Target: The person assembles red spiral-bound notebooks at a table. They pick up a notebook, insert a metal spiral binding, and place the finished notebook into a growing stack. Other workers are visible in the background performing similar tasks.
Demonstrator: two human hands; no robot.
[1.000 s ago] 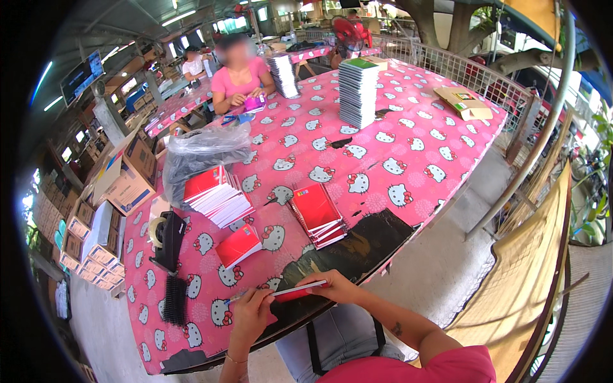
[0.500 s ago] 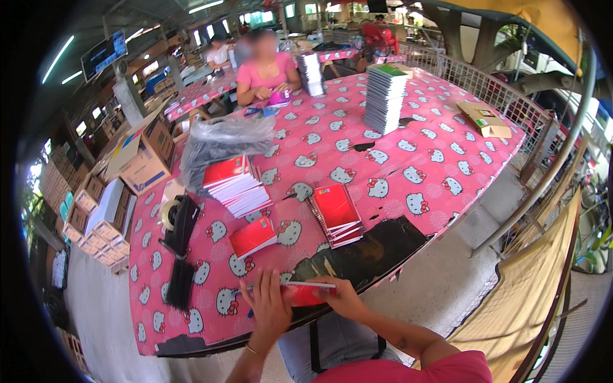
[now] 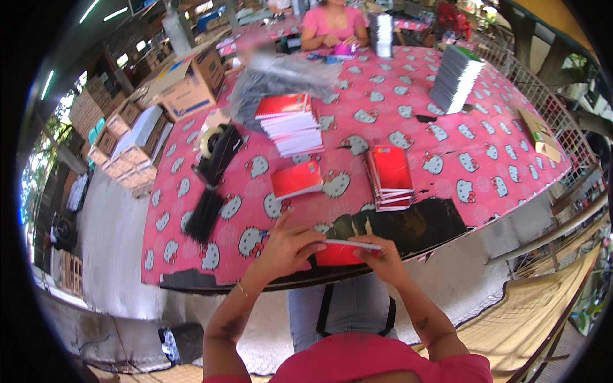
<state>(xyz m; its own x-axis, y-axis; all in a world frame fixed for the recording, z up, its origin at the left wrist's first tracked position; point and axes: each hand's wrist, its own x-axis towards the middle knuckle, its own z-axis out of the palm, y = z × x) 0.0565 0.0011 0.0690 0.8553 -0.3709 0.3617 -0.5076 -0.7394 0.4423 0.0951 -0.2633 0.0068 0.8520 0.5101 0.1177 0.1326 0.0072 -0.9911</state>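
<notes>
A small red notebook [image 3: 340, 255] is held level at the table's near edge, its pale long edge turned upward and away from me. My left hand [image 3: 286, 249] pinches its left end, one finger sticking out toward the table. My right hand [image 3: 383, 260] grips the right end, thumb against the red cover. Just beyond my left hand lie a few red notebooks [image 3: 297, 179]. A stack of spiral-bound red notebooks [image 3: 391, 175] rests beyond my right hand. Farther off, a taller fanned pile of red notebooks [image 3: 290, 127] leans beside a grey plastic bag [image 3: 274, 80].
A black tape dispenser [image 3: 220, 153] and a bundle of black strips [image 3: 203, 216] lie to the left on the pink patterned table [image 3: 357, 115]. Tall notebook stacks [image 3: 454, 80] stand at the far side. A co-worker [image 3: 333, 29] sits across. Cardboard boxes [image 3: 188, 83] flank the left edge.
My view has tilted down and swung left, so the table appears higher and farther right. My left hand's fingers, spread over the notebook before, now pinch its left end; the right hand keeps its grip.
</notes>
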